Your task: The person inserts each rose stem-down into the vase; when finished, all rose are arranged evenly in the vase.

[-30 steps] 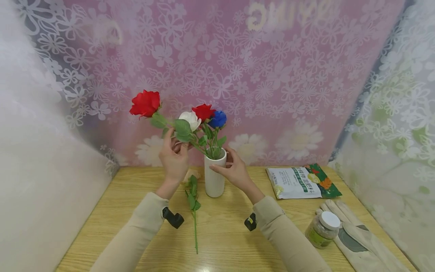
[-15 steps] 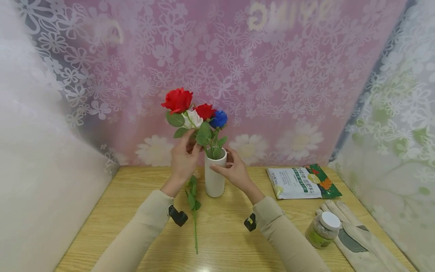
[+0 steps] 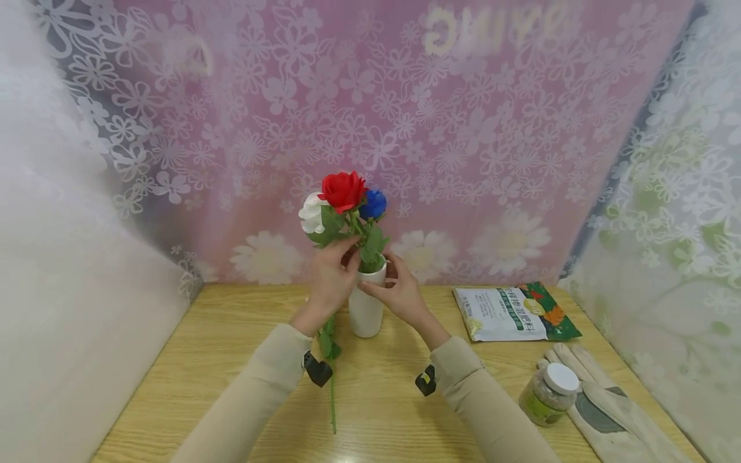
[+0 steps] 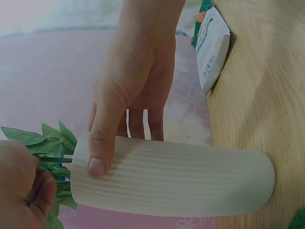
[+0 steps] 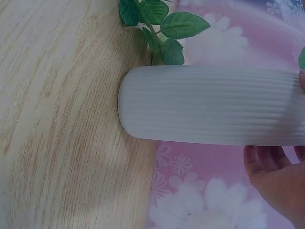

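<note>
A white ribbed vase (image 3: 366,313) stands upright on the table, with my right hand (image 3: 401,290) gripping it near the rim. In the left wrist view the right thumb lies across the ribbed side of the vase (image 4: 190,179). My left hand (image 3: 332,273) pinches the green stem (image 4: 56,160) of a red rose (image 3: 343,191) right at the vase's mouth. Beside that bloom are a white rose (image 3: 312,213) on the left and a blue rose (image 3: 373,204) on the right. A second red rose is hidden behind the front one.
Another leafy flower stem (image 3: 332,399) lies on the table (image 3: 220,386) left of the vase, its head hidden behind my left arm. On the right are a green-and-white packet (image 3: 515,313), a white-lidded jar (image 3: 550,392) and pale gloves (image 3: 608,411). A floral curtain (image 3: 492,128) hangs behind.
My left hand has moved right and slightly down to the vase's mouth, bringing the red rose from far left to above the vase. The white rose has shifted slightly left. The right hand keeps its grip.
</note>
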